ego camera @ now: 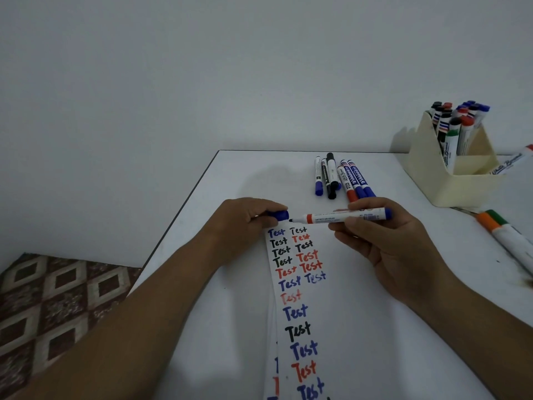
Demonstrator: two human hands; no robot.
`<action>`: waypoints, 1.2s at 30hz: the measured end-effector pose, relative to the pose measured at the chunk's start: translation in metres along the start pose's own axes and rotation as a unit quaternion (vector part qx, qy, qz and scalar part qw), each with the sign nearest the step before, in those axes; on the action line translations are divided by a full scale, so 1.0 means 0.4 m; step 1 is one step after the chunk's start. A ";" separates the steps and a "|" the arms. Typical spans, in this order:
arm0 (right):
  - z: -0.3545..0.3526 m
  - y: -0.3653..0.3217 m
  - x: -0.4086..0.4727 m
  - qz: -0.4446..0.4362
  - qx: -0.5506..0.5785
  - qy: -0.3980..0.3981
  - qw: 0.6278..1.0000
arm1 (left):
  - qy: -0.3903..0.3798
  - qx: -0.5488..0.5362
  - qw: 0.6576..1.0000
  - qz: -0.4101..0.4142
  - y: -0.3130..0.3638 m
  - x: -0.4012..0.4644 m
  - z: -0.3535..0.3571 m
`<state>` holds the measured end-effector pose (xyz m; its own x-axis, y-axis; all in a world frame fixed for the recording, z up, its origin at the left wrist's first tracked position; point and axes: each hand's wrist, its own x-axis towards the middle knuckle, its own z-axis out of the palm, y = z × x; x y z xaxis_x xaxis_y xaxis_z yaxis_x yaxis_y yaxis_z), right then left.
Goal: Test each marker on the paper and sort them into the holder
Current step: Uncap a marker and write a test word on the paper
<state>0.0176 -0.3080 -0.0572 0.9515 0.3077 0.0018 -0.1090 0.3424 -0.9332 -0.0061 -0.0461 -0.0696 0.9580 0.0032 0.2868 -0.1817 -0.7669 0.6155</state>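
My right hand (386, 243) grips an uncapped white marker (343, 216) held level, tip pointing left, just above the paper's far end. My left hand (245, 220) pinches its blue cap (279, 215), a small gap from the tip. The paper strip (300, 310) runs toward me, covered with several "Test" words in blue, black and red. Several capped markers (340, 177) lie in a row beyond my hands. The cream holder (450, 180) stands at the far right with several markers upright in its rear compartment.
The white table (230, 327) has its left edge running diagonally beside a patterned floor (52, 307). Orange and green capped markers (507, 235) lie at the right edge. Another marker (510, 164) lies behind the holder. A plain wall stands behind.
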 end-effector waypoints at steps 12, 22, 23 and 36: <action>0.001 -0.001 0.003 0.019 -0.035 -0.008 0.999 | -0.013 0.009 0.999 0.036 0.026 -0.006 -0.003; 0.008 0.003 -0.010 -0.010 -0.150 -0.028 0.988 | -0.033 0.017 0.999 0.016 0.059 -0.007 0.012; 0.008 0.003 -0.010 -0.006 -0.137 -0.025 0.990 | -0.033 0.022 0.999 0.016 0.062 -0.004 0.015; 0.008 0.008 -0.010 0.003 -0.117 0.001 0.993 | -0.043 0.084 0.995 0.015 0.100 -0.003 0.021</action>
<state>0.0126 -0.3053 -0.0592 0.9517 0.3069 -0.0055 -0.0461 0.1250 -0.9911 -0.0126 -0.0822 -0.0513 0.9692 -0.0712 0.2357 -0.1785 -0.8625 0.4736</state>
